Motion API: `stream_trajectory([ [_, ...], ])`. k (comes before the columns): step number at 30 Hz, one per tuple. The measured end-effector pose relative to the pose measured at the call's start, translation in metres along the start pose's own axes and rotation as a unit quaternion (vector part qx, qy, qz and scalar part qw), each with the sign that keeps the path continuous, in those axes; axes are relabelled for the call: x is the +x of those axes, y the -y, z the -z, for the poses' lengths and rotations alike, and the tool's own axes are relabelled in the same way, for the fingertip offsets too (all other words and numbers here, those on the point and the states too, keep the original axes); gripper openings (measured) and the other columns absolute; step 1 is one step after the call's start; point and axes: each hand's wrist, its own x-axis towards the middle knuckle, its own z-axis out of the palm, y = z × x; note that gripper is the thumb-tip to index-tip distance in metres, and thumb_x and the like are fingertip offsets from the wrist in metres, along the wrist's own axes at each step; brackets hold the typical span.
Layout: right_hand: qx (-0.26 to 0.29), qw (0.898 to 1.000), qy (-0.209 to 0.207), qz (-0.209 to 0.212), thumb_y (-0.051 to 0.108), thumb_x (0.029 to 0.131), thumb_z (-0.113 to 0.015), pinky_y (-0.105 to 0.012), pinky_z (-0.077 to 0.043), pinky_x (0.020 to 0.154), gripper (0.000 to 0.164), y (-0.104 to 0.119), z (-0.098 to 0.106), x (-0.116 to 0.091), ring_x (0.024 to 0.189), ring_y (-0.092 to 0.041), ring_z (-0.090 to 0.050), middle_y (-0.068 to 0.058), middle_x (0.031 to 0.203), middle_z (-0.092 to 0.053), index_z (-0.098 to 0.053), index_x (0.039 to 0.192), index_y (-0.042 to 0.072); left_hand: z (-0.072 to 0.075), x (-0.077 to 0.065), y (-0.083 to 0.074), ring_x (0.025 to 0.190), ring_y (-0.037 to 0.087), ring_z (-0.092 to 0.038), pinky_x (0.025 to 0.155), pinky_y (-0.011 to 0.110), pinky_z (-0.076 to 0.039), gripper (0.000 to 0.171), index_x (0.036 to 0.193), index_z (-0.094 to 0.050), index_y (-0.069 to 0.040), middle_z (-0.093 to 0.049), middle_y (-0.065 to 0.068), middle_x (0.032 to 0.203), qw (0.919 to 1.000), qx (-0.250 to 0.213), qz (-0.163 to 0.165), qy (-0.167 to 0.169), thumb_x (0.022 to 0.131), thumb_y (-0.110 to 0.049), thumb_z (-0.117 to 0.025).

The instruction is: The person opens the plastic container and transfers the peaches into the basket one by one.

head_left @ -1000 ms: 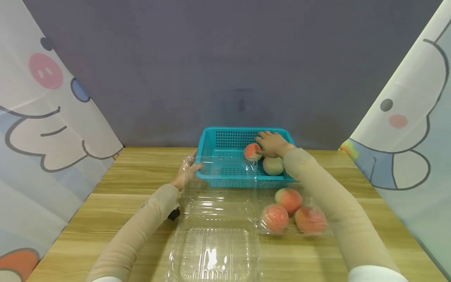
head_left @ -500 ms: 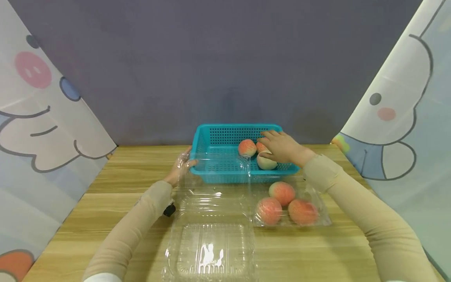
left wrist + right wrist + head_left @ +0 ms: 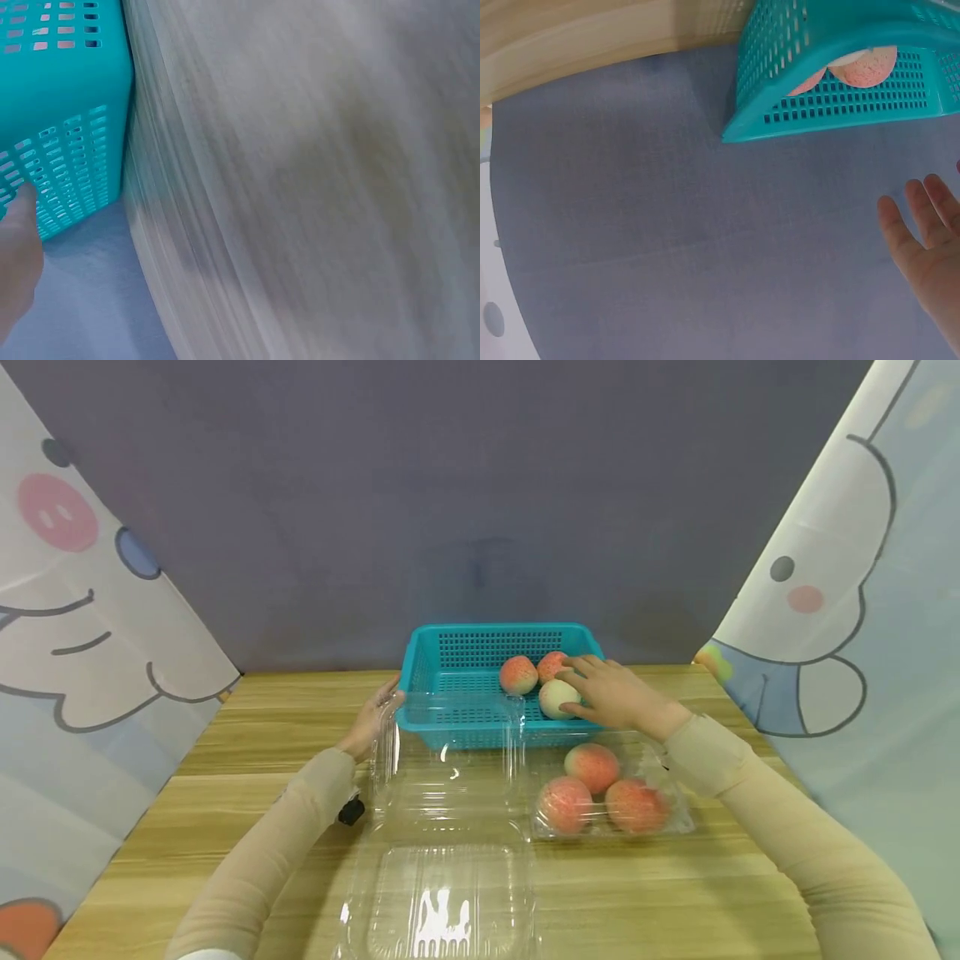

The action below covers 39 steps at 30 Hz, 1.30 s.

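Grey backdrop [image 3: 450,510] meeting the far edge of a wooden table [image 3: 645,902], whose grain shows left, right and at front right. One teal basket [image 3: 502,628] stands near that edge; one clear container [image 3: 450,902] lies unfolded before it. Left hand [image 3: 367,725]: fingers straight against the basket's left end, not curled round it. Right hand [image 3: 622,697]: fingers spread, holding nothing, above the basket's right front. Peaches [image 3: 518,676]: three in the basket's right half, three under clear plastic [image 3: 675,825] in front.
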Motion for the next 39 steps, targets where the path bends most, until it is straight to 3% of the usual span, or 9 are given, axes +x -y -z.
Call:
stream_trajectory([
  [6, 0.023, 0.999, -0.022, -0.008, 0.040, 0.088, -0.058, -0.053, -0.040, 0.095, 0.054, 0.000, -0.004, -0.018, 0.121, -0.036, -0.044, -0.017, 0.131, -0.047, -0.051, 0.128, 0.005, 0.006, -0.005, 0.000, 0.135, 0.037, -0.025, 0.110, 0.050, -0.023, 0.056, 0.147, -0.016, -0.008, -0.023, 0.020, 0.149, 0.9992, -0.028, 0.024, -0.013, 0.099, -0.029, -0.036],
  [12, 0.041, 0.997, -0.072, 0.002, 0.035, 0.085, -0.063, -0.049, -0.044, 0.091, 0.048, 0.002, -0.008, -0.044, 0.110, -0.032, -0.052, -0.014, 0.120, -0.055, -0.056, 0.120, 0.003, 0.023, -0.018, -0.013, 0.133, 0.030, -0.032, 0.110, 0.040, -0.028, 0.053, 0.143, -0.022, 0.000, -0.030, 0.019, 0.145, 0.9989, -0.014, 0.000, -0.045, 0.099, -0.024, -0.039],
  [14, 0.045, 0.995, -0.088, 0.005, 0.032, 0.084, -0.065, -0.048, -0.044, 0.091, 0.047, 0.003, -0.009, -0.054, 0.108, -0.031, -0.053, -0.013, 0.116, -0.057, -0.057, 0.118, 0.002, 0.028, -0.024, -0.021, 0.129, 0.026, -0.038, 0.108, 0.035, -0.033, 0.050, 0.141, -0.027, 0.002, -0.035, 0.019, 0.141, 0.9968, 0.002, -0.021, -0.078, 0.098, -0.021, -0.040],
  [19, 0.054, 0.991, -0.123, -0.014, 0.027, 0.082, -0.067, -0.048, -0.044, 0.091, 0.041, 0.008, -0.010, -0.076, 0.106, -0.031, -0.054, -0.011, 0.112, -0.060, -0.059, 0.114, 0.003, 0.034, -0.042, -0.045, 0.105, 0.007, -0.054, 0.090, 0.013, -0.044, 0.035, 0.127, -0.047, 0.002, -0.055, -0.002, 0.114, 0.9718, 0.056, -0.110, -0.201, 0.097, -0.013, -0.040],
  [22, 0.068, 0.987, -0.139, -0.041, 0.024, 0.081, -0.068, -0.049, -0.045, 0.089, 0.039, 0.013, -0.011, -0.089, 0.106, -0.032, -0.055, -0.013, 0.112, -0.061, -0.059, 0.112, 0.002, 0.028, -0.055, -0.059, 0.095, -0.001, -0.056, 0.083, 0.009, -0.044, 0.029, 0.119, -0.054, 0.001, -0.057, -0.015, 0.101, 0.9578, 0.087, -0.150, -0.229, 0.095, -0.011, -0.043],
  [25, 0.097, 0.982, -0.137, -0.082, 0.023, 0.082, -0.067, -0.049, -0.046, 0.086, 0.039, 0.020, -0.011, -0.102, 0.106, -0.032, -0.055, -0.013, 0.113, -0.061, -0.058, 0.115, 0.003, 0.014, -0.070, -0.074, 0.096, -0.003, -0.056, 0.082, 0.009, -0.044, 0.028, 0.117, -0.057, -0.001, -0.061, -0.010, 0.103, 0.9610, 0.121, -0.152, -0.197, 0.096, -0.015, -0.046],
  [32, 0.194, 0.957, -0.125, -0.174, 0.026, 0.089, -0.060, -0.052, -0.039, 0.093, 0.050, 0.033, -0.015, -0.136, 0.116, -0.035, -0.047, -0.016, 0.126, -0.053, -0.046, 0.130, 0.003, -0.024, -0.094, -0.096, 0.101, -0.003, -0.054, 0.084, 0.011, -0.044, 0.028, 0.117, -0.058, -0.005, -0.061, 0.010, 0.116, 0.9712, 0.186, -0.135, -0.062, 0.095, -0.018, -0.046],
  [36, 0.227, 0.942, -0.151, -0.195, 0.015, 0.085, -0.064, -0.053, -0.041, 0.089, 0.055, 0.042, -0.025, -0.155, 0.113, -0.039, -0.047, -0.022, 0.127, -0.048, -0.041, 0.132, -0.002, -0.044, -0.102, -0.102, 0.100, 0.010, -0.059, 0.084, 0.017, -0.047, 0.025, 0.115, -0.059, -0.005, -0.062, 0.011, 0.114, 0.9703, 0.195, -0.142, 0.009, 0.094, -0.012, -0.049],
  [39, 0.288, 0.922, -0.133, -0.224, 0.012, 0.085, -0.064, -0.055, -0.043, 0.087, 0.062, 0.048, -0.034, -0.168, 0.113, -0.046, -0.045, -0.028, 0.133, -0.039, -0.032, 0.135, -0.006, -0.060, -0.107, -0.103, 0.100, 0.020, -0.061, 0.084, 0.025, -0.050, 0.023, 0.113, -0.060, -0.003, -0.064, 0.012, 0.112, 0.9653, 0.197, -0.161, 0.057, 0.092, -0.007, -0.051],
])
